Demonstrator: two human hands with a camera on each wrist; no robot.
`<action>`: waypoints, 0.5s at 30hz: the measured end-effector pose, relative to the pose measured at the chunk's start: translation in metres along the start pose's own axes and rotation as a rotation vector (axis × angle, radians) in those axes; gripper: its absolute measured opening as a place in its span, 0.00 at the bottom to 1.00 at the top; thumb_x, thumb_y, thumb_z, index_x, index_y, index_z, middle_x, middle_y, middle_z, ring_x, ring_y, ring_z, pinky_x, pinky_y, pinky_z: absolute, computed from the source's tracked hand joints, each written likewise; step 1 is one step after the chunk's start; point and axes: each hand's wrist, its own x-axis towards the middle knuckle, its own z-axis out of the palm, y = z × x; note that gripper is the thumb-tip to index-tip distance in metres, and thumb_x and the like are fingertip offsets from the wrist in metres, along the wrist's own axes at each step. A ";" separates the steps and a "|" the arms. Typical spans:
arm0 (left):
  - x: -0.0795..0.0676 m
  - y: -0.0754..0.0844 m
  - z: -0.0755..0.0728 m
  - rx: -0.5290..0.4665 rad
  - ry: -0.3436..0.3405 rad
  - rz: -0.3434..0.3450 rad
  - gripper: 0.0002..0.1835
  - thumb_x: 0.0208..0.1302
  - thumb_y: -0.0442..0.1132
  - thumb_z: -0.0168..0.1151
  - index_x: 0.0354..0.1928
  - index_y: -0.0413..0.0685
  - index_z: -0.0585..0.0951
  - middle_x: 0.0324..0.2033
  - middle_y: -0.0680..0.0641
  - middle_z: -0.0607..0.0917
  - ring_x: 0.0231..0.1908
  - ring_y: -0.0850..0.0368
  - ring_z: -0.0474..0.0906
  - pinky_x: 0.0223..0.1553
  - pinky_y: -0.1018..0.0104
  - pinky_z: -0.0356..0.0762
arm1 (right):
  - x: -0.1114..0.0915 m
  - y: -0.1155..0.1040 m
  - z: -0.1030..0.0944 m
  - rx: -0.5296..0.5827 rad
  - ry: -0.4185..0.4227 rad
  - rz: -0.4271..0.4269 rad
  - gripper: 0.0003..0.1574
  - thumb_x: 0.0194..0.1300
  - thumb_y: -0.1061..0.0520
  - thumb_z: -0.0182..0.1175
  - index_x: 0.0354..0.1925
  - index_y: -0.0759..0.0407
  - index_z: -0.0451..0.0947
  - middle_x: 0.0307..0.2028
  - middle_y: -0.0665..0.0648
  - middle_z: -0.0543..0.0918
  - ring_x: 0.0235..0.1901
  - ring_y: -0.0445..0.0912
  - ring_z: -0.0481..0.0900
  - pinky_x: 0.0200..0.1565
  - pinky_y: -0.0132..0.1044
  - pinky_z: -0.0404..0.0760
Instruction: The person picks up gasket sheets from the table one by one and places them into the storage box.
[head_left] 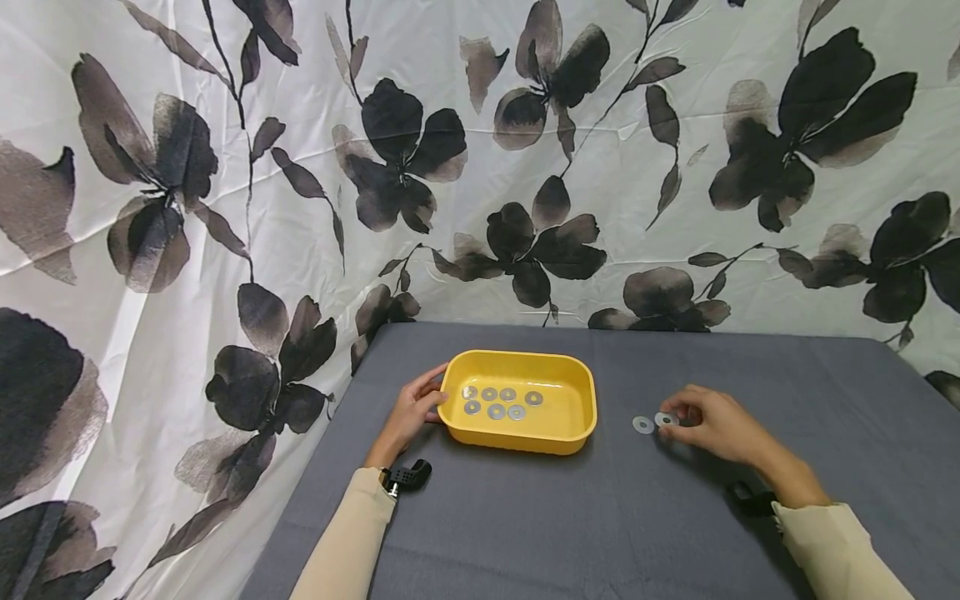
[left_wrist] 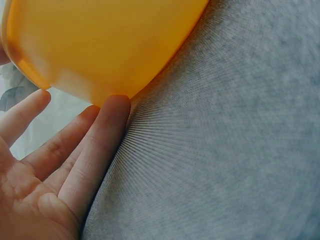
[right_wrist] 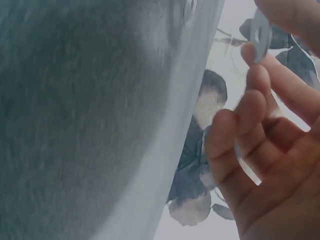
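My left hand (head_left: 411,408) holds the left end of a yellow plastic tray (head_left: 517,443), its thumb at the rim. In the left wrist view, extended fingers (left_wrist: 92,150) meet the tray's outer wall (left_wrist: 115,55). My right hand (head_left: 712,425) pinches a flat metal washer (head_left: 666,419) between thumb and fingertips, off to the right of the tray. The right wrist view shows that washer (right_wrist: 261,35) edge-on, its hole visible. Just left of it, another washer (head_left: 642,425) lies on the table. Inside the tray, several washers (head_left: 497,412) lie flat in two rough rows toward its left side.
A grey cloth covers the table (head_left: 540,525) beneath the tray. Behind and to the left hangs a white curtain (head_left: 300,242) with dark flower prints. Dark bands (head_left: 408,475) sit at both wrists, by the cream sleeves.
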 end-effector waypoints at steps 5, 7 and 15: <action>0.000 0.001 0.000 0.001 0.007 -0.007 0.29 0.68 0.34 0.54 0.71 0.53 0.65 0.59 0.30 0.74 0.54 0.31 0.74 0.38 0.60 0.85 | 0.005 -0.008 0.002 0.011 0.037 -0.005 0.14 0.52 0.53 0.73 0.38 0.50 0.83 0.28 0.47 0.74 0.23 0.33 0.65 0.24 0.28 0.66; 0.001 0.001 0.000 0.000 0.007 -0.008 0.29 0.68 0.34 0.54 0.71 0.52 0.65 0.59 0.30 0.74 0.54 0.31 0.74 0.38 0.60 0.85 | 0.007 -0.011 0.002 0.017 0.047 -0.003 0.14 0.52 0.53 0.73 0.39 0.50 0.83 0.28 0.47 0.74 0.23 0.34 0.65 0.24 0.28 0.66; 0.001 0.002 0.000 0.001 0.007 -0.011 0.29 0.68 0.34 0.53 0.71 0.53 0.65 0.60 0.30 0.74 0.55 0.30 0.74 0.38 0.60 0.85 | 0.020 -0.018 0.006 0.043 0.066 -0.026 0.17 0.49 0.53 0.75 0.39 0.48 0.82 0.28 0.47 0.75 0.24 0.36 0.67 0.24 0.27 0.67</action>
